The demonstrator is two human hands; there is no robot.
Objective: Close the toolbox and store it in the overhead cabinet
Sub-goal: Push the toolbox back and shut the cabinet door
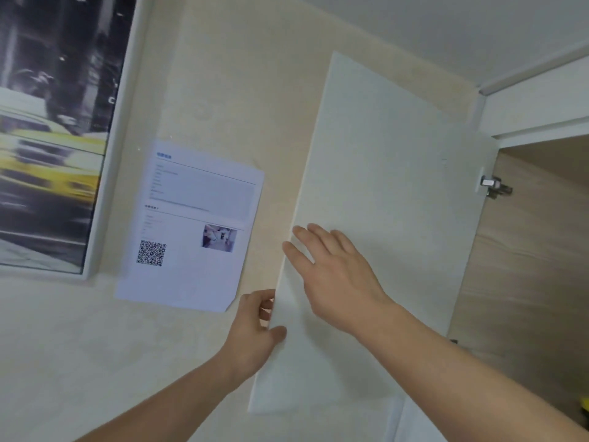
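The overhead cabinet's white door (382,193) stands swung wide to the left, and the wood-lined cabinet interior (526,266) shows at the right. My left hand (258,327) grips the door's free left edge low down, thumb on the face and fingers behind. My right hand (331,275) lies flat on the door's inner face with its fingers spread, near the same edge. A small yellow and dark patch (585,405) shows at the right frame edge inside the cabinet; I cannot tell if it is the toolbox.
A metal hinge (494,186) joins the door to the cabinet frame. A printed sheet with a QR code (191,228) is stuck to the beige wall left of the door. A framed picture of a yellow car (54,132) hangs further left.
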